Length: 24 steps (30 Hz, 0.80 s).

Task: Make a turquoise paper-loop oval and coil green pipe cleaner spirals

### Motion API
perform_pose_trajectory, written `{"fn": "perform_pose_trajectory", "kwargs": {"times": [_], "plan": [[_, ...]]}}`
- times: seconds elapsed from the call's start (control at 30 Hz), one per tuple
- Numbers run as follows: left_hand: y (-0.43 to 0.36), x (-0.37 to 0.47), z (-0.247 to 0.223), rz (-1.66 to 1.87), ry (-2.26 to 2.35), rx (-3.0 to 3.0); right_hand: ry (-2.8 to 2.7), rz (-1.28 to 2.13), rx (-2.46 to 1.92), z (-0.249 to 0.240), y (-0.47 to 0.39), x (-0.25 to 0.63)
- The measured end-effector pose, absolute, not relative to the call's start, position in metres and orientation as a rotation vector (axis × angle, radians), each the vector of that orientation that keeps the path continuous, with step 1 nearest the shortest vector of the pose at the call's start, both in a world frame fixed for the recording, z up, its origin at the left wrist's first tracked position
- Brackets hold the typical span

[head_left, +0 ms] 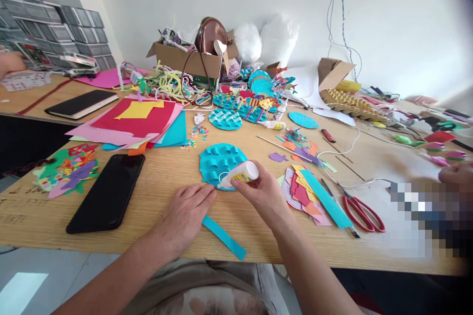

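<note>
Two bare hands, yours, met at the blue disc (221,153) mid-table in the head view. Your right hand (263,191) held the white bottle (250,170) between thumb and fingers, nozzle down at the disc's near rim. Your left hand (186,209) lay palm down, fingers together, over a blue strip (225,239); whether it pinched, you couldn't tell. The bottle seemed light, squeezable, best gripped mid-body; the disc's raised curls looked crushable, its edge safer to hold.
</note>
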<state>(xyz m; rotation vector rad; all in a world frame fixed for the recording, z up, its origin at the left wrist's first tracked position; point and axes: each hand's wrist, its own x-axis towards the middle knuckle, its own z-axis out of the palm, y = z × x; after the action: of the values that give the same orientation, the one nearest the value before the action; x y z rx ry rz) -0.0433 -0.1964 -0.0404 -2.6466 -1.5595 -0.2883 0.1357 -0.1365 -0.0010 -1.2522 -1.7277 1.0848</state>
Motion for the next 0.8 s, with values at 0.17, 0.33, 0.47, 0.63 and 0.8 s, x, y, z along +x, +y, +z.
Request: {"fn": "perform_pose_trajectory", "kwargs": {"times": [0.17, 0.33, 0.47, 0.63, 0.8], "plan": [[-0.197, -0.044, -0.043, -0.319, -1.547, -2.637, -1.693, 1.074, -1.229, 0.005, -0.139, 0.137], [-0.197, -0.045, -0.043, -0.318, -1.554, -2.654, -1.837, 1.009, -1.231, 0.011, -0.140, 0.134], [-0.197, -0.044, -0.042, -0.282, -1.586, -2.655, -1.942, 0.977, -1.213, 0.015, -0.139, 0.132], [-0.196, -0.044, -0.042, -0.275, -1.580, -2.661, -2.099, 0.962, -1.105, 0.020, -0.135, 0.131], [-0.196, -0.044, -0.043, -0.301, -1.587, -2.661, -2.146, 0.895, -1.102, 0.022, -0.132, 0.129]]}}
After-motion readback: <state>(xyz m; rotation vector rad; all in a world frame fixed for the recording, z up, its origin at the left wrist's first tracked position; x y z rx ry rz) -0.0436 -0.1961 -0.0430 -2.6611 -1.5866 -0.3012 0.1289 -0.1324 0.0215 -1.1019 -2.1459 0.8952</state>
